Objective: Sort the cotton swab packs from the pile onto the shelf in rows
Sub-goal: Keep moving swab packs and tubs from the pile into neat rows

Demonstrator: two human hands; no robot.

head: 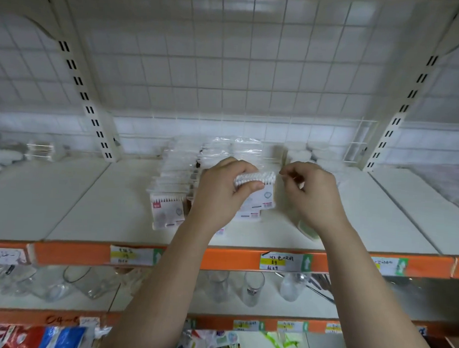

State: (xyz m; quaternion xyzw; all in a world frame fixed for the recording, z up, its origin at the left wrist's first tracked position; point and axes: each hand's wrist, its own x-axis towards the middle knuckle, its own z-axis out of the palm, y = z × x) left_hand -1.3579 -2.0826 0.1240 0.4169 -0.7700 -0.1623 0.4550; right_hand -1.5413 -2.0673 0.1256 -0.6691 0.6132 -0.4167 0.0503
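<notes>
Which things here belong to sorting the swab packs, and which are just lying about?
Job: cotton swab pack held in left hand; right hand; row of packs; pile; shelf.
Lying about: glasses below; price labels; round white items.

Wire grid panel [226, 82], white, stood at the far back between two slotted uprights [88, 101]. Handwritten price labels [282, 261] were stuck along an orange rail [220, 259], near edge. Below the rail: clear drinking glasses [253, 289], centre; glass jars [71, 280], left. Lowest level, near left: red and blue packets [35, 336]. Far left: clear containers [39, 149], blurred.
</notes>
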